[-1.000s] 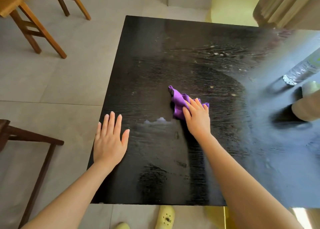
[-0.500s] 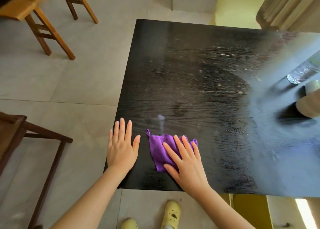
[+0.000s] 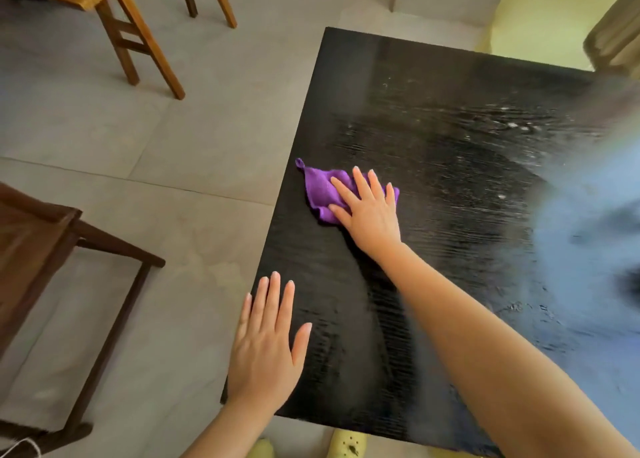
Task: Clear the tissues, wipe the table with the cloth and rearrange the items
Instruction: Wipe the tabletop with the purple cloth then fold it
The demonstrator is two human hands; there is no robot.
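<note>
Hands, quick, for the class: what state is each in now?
Left hand: open, flat on the table, holding nothing.
Right hand: open, fingers straight, pressing the cloth.

Bare forearms (image 3: 485, 336) here, pale nails (image 3: 275, 274) on left hand (image 3: 265, 350) and right hand (image 3: 370, 211), pale yellow perforated clogs (image 3: 348, 445) below.

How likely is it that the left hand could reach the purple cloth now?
Probably yes: bare table lies between the flat left hand and the purple cloth, though the right hand presses on it.
</note>
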